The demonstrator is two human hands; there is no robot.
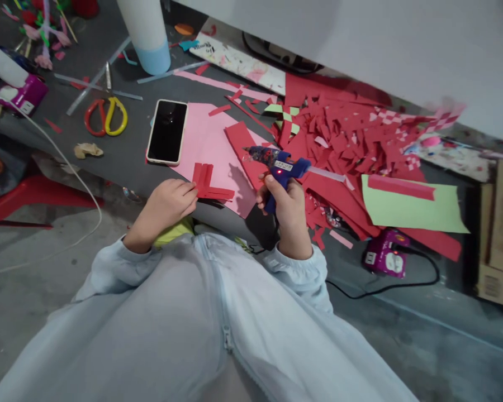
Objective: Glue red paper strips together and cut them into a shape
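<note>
My right hand (285,204) is wrapped round the handle of a blue hot glue gun (281,167), whose nozzle points left and whose small red light glows. A pale glue stick (327,174) sticks out of its back end. My left hand (172,202) has its fingers closed on the left side of red paper strips (207,187) joined in an angled shape near the table's front edge. Beneath the strips lies a pink paper sheet (205,134). A wider red strip (245,153) rests on that sheet, partly behind the glue gun.
A phone (167,132) and red-yellow scissors (106,114) lie to the left, with a white-blue bottle (148,36) behind. Red paper scraps (347,134) are heaped on the right. Near the front edge are a green sheet (414,212) and a purple box (386,254) with a black cable.
</note>
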